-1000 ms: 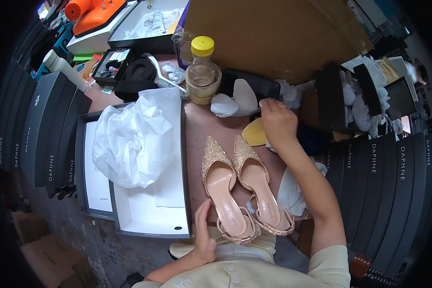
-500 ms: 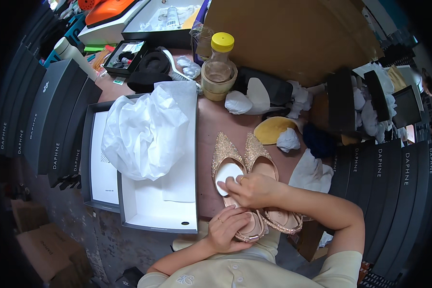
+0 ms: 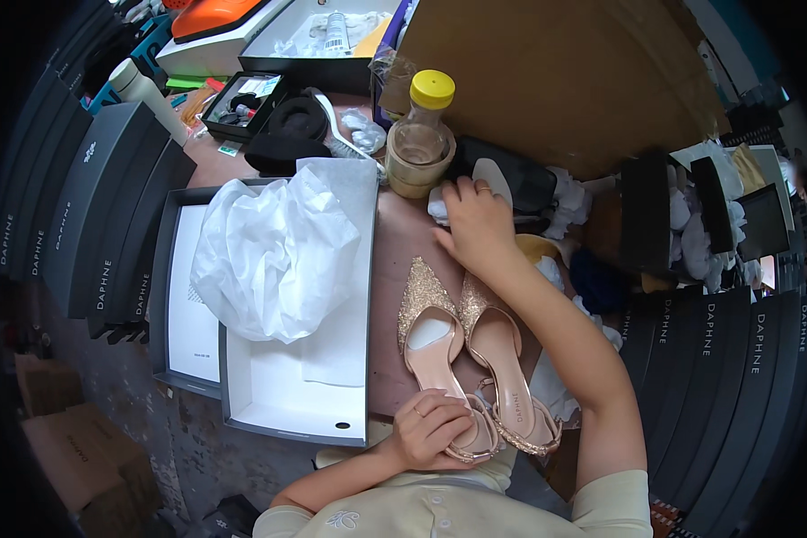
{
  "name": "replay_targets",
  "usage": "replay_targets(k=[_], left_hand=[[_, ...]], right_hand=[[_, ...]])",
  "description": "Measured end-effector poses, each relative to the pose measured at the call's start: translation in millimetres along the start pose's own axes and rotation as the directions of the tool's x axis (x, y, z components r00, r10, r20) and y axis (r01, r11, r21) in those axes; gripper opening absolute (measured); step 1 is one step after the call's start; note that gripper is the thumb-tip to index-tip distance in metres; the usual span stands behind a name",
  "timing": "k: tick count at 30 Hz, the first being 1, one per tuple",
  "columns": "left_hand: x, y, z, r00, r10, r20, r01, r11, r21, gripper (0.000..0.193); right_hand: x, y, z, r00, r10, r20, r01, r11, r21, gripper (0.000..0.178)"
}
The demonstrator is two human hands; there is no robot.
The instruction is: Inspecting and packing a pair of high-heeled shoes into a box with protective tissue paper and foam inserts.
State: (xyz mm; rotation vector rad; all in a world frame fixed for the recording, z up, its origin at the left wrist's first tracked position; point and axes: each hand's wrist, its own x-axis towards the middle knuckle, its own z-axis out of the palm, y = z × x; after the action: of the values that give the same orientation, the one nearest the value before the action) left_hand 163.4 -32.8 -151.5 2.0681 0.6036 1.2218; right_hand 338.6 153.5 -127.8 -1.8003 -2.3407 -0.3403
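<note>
Two pointed, glittery rose-gold slingback shoes lie side by side before me, toes away from me. My left hand [image 3: 432,430] is closed round the heel part of the left shoe [image 3: 437,356]. Inside that shoe's toe shows a white pad [image 3: 429,333]. The right shoe [image 3: 502,359] rests beside it, untouched. My right hand [image 3: 478,218] reaches past the toes to a crumpled white paper wad [image 3: 437,207]. Its fingers bend over the wad, the thumb stands apart, and the fingertips are partly hidden. Just beyond them lies a white, sole-shaped pad [image 3: 492,178].
An open shoebox [image 3: 296,414] with white tissue [image 3: 278,255] lies at left. A yellow-capped bottle [image 3: 432,92] stands in a round holder behind the right hand. Grey shoeboxes [image 3: 108,215] line the left; more grey boxes [image 3: 704,377] stand at right. A large cardboard panel [image 3: 556,81] rises behind.
My right hand has left the white pad in the left shoe and moved away from me to the paper wad. My left hand stays at the shoe's heel. The view has shifted slightly.
</note>
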Motion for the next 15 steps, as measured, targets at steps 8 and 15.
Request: replay_targets(k=[8, 15], left_hand=[[-3.6, -5.1, 6.7, 1.000, -0.010, -0.029, 0.009, 0.999, -0.044, 0.051], [-3.2, -5.1, 4.1, 1.000, 0.007, -0.019, -0.008, 0.998, -0.067, 0.053]], right_hand=[[-61.6, 2.3, -52.7, 0.713, -0.029, 0.700, -0.676, -0.295, 0.675, 0.026], [-98.3, -42.3, -52.3, 0.977, -0.178, 0.114, 0.090, 0.841, 0.534, 0.021]])
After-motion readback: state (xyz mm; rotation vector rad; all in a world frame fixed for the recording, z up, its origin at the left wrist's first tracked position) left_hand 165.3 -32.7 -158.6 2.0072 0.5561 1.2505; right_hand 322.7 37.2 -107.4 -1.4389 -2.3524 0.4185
